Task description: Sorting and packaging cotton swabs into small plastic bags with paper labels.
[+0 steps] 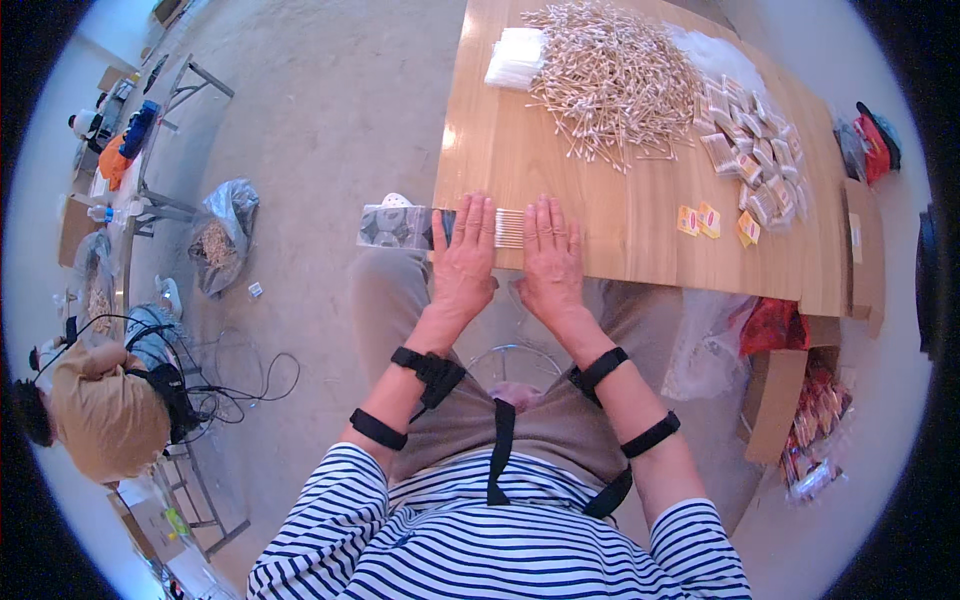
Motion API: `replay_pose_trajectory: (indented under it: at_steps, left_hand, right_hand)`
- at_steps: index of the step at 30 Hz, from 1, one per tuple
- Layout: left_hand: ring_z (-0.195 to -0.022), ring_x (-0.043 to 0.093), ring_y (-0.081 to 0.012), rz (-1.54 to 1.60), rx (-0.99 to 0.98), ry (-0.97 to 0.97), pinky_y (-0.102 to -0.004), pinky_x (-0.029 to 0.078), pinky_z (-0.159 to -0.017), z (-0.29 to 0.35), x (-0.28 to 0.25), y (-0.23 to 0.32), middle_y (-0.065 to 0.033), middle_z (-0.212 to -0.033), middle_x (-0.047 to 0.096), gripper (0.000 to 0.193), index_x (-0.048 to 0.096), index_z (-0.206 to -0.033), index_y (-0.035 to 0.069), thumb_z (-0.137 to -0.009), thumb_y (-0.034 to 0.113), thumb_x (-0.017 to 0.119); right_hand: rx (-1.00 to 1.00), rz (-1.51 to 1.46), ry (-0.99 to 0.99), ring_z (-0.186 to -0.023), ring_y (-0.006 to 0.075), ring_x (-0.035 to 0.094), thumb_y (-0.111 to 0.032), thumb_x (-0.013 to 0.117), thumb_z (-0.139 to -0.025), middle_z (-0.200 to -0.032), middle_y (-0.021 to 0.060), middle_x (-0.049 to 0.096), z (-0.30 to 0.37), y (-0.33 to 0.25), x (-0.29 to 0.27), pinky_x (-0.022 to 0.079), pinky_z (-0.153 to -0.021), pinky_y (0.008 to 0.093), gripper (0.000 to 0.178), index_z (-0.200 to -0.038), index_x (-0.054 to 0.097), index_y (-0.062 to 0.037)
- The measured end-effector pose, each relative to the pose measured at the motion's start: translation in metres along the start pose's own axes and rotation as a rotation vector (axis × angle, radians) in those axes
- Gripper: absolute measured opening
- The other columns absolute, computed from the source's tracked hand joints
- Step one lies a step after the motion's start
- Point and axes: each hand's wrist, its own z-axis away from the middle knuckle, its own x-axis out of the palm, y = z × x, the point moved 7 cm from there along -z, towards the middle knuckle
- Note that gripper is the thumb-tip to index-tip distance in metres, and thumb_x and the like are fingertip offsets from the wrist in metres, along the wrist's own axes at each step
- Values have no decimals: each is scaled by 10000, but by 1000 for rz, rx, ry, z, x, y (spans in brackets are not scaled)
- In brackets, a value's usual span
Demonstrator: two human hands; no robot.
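Note:
A row of cotton swabs (509, 228) lies side by side near the table's front edge, between my two hands. My left hand (464, 250) rests flat at the row's left end, its fingers stretched out. At the right end lies my right hand (551, 252), also flat with straight fingers. The swab tips are hidden under or beside my fingers. Left of my left hand, a clear plastic bag (395, 228) sticks out past the table's left edge. A dark strip shows between this bag and my left fingers; its kind is unclear.
A large heap of loose cotton swabs (610, 85) covers the table's far part, beside stacked clear bags (516, 58). Filled swab packs (755, 150) and yellow cards (709, 220) lie right. A cardboard box (775, 400) stands below right. At left, another person (110, 410) sits near a floor bag (225, 235).

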Motion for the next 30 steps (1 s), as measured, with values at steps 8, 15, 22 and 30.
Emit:
replay_pose_trajectory:
  at_steps: [8,15,22,30]
  left_hand:
    - [-1495,173,-287,-26,2,10,-585,64,-1178,-1,4,1,-159,-1578,248,1013,282,-1486,-31,-607,113,764]
    - [-1494,174,-287,-76,-44,19,-592,72,-1177,-1,7,3,-150,-1584,236,1009,292,-1485,-27,-617,142,777]
    - [-1486,194,-287,-69,25,-2,-586,81,-1178,-1,1,18,-153,-1572,264,973,305,-1485,-9,-643,146,765]
    - [-1491,183,-282,-86,60,9,-600,74,-1168,1,8,27,-138,-1570,265,938,313,-1479,0,-630,39,709]
  right_hand:
    - [-18,2,10,-1481,337,181,-149,739,-675,-1556,197,265,-3,-7,-8,141,-1198,499,912,-1460,309,29]
    - [-41,30,51,-1467,359,210,-177,744,-678,-1545,216,273,-2,-7,-5,174,-1194,496,914,-1452,314,49]
    - [-42,15,18,-1463,368,217,-170,704,-717,-1535,234,285,-1,-5,-4,171,-1197,491,852,-1451,329,48]
    - [-69,-181,167,-1258,369,462,-110,652,-713,-1318,225,508,-3,31,-42,379,-1061,465,630,-1314,500,2]
